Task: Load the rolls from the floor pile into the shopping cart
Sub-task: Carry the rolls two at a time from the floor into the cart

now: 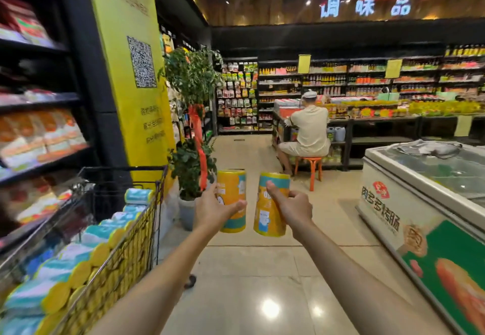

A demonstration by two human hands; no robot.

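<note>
Two yellow rolls are held: the left roll [235, 186] in the left hand [213, 210], the right roll [268, 220] in the right hand [294, 207]. There is one shopping cart [132, 242]; the stacked rolls [86, 253] in it are too blurred to count. Beyond are one chest freezer [409, 203], one orange stool [312, 170] and one seated person [309, 132].

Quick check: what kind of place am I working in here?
Most likely a supermarket: shelves of bottled goods, a chest freezer, and a wire cart loaded with rolls.
</note>
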